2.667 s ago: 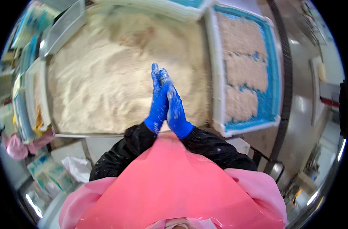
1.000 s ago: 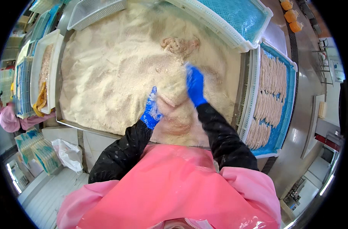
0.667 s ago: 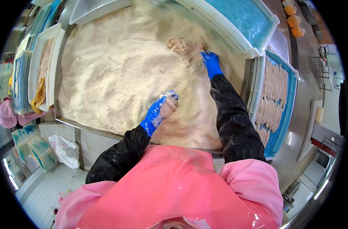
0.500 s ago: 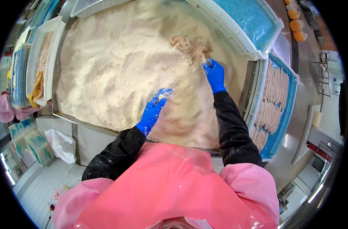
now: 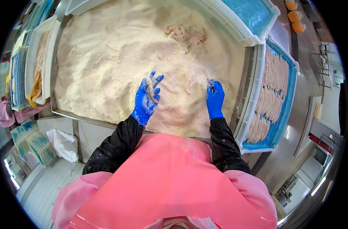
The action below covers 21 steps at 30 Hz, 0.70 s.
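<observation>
Breadcrumbs are filling one wide metal trough across the upper part of the head view. Two hands in blue gloves are working over it. The left hand is lying palm up with fingers spread, cradling a crumb-coated strip of meat on the palm. The right hand is pressing fingertips down into the crumbs, fingers loosely curled; whether it is gripping anything I cannot tell. One small heap of uncoated meat pieces is sitting at the far side of the trough, well apart from both hands. On the right, one white-rimmed blue tray is holding several rows of breaded strips, too many to count surely. A second blue tray is standing beyond it, with nothing visible in it. On the left, a white tray is carrying a pale and yellow mass, blurred. A pink apron and black sleeves are covering the lower edge, hiding the trough's near rim in the middle.
</observation>
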Each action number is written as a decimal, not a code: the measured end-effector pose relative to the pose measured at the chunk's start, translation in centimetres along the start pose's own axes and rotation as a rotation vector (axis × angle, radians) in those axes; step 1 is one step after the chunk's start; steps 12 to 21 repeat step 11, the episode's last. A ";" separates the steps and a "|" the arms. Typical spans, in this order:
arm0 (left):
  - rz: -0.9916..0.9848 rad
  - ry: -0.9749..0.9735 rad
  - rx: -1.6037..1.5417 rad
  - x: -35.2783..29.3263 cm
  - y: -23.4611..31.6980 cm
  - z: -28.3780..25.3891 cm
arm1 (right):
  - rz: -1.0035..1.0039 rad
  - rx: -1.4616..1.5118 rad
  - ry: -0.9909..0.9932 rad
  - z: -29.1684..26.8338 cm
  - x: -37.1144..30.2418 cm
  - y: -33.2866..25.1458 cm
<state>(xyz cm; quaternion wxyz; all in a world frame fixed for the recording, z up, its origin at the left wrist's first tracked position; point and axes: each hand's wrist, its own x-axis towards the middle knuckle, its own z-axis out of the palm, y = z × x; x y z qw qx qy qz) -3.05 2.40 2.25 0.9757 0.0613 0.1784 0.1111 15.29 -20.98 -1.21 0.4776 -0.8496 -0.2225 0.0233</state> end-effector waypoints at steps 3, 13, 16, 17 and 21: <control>-0.049 -0.055 -0.153 0.1 -1.1 0.6 | -0.063 -0.464 -0.105 1.2 -0.3 1.8; -0.040 0.054 -0.470 -0.5 -3.4 2.0 | 0.071 -0.379 -0.392 5.5 -1.0 -3.1; -0.040 0.054 -0.470 -0.5 -3.4 2.0 | 0.071 -0.379 -0.392 5.5 -1.0 -3.1; -0.040 0.054 -0.470 -0.5 -3.4 2.0 | 0.071 -0.379 -0.392 5.5 -1.0 -3.1; -0.040 0.054 -0.470 -0.5 -3.4 2.0 | 0.071 -0.379 -0.392 5.5 -1.0 -3.1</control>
